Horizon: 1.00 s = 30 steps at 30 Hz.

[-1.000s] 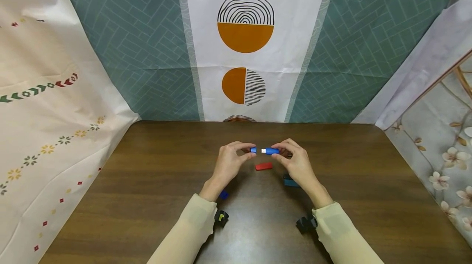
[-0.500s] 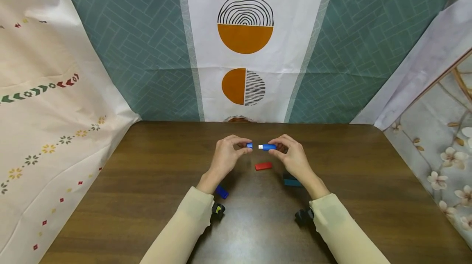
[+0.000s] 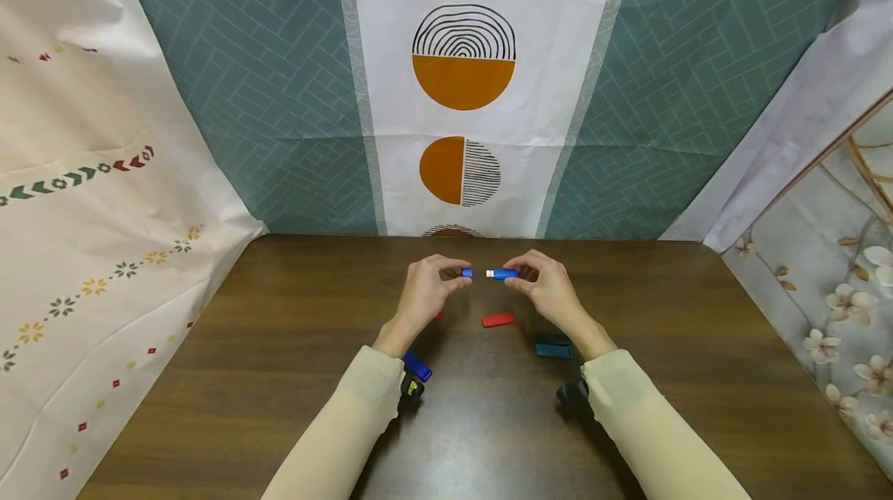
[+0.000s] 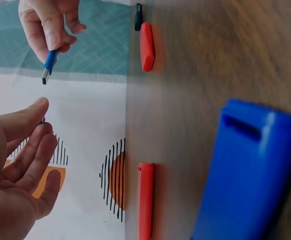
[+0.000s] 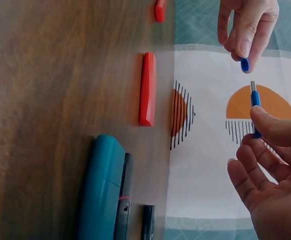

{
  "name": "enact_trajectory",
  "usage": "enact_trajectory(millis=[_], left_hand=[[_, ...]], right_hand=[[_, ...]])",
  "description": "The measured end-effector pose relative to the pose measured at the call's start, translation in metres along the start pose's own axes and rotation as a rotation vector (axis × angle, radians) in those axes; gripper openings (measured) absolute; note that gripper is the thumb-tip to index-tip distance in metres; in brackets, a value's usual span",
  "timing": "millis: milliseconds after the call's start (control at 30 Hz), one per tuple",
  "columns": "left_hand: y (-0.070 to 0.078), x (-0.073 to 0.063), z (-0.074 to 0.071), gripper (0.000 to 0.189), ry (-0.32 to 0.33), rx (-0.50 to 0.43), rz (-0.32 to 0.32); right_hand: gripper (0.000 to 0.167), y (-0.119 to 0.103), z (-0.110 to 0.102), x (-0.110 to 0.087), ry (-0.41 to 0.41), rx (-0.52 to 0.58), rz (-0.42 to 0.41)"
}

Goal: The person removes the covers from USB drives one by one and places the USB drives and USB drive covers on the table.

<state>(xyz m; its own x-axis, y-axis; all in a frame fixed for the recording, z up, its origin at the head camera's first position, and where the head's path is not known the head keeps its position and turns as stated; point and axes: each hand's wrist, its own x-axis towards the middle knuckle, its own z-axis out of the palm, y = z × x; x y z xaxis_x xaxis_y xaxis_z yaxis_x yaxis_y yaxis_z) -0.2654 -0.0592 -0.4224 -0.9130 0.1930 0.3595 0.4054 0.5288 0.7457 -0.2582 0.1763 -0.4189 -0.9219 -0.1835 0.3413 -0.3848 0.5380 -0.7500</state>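
My left hand point(image 3: 421, 294) pinches a small blue cap point(image 3: 467, 273) between thumb and fingertips. Facing it, my right hand point(image 3: 553, 297) holds a blue USB flash drive point(image 3: 505, 274) by its body, with the bare metal plug point(image 5: 253, 85) pointing at the cap. A short gap separates drive and cap, and both are up above the table. In the right wrist view the cap point(image 5: 244, 65) shows its hollow end towards the plug. Most of the cap is hidden by the fingers in the left wrist view.
On the brown table point(image 3: 481, 438) lie a red stick-shaped piece point(image 3: 498, 319), a second red piece point(image 3: 439, 315) partly behind my left hand, and a dark blue piece point(image 3: 418, 366) by my left wrist. A teal piece point(image 3: 554, 350) and a dark stick point(image 5: 124, 210) lie near my right forearm.
Both hands have shifted slightly left and away from me, and the gap between cap and plug has grown a little. More of the blue and teal pieces on the table now shows.
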Motion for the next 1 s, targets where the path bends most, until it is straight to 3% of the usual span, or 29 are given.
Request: enact_trajectory(millis=[400,1000], left_hand=[[-0.005,0.010,-0.002,0.022,-0.035,0.008,-0.072],[-0.008,0.028,0.001,0.024,-0.055,0.064,-0.087]], right_hand=[[0.017,0.006,0.004,0.014,-0.049,-0.020,0.039],[0.016,0.011,0.007,0.031,-0.058,-0.057,0.065]])
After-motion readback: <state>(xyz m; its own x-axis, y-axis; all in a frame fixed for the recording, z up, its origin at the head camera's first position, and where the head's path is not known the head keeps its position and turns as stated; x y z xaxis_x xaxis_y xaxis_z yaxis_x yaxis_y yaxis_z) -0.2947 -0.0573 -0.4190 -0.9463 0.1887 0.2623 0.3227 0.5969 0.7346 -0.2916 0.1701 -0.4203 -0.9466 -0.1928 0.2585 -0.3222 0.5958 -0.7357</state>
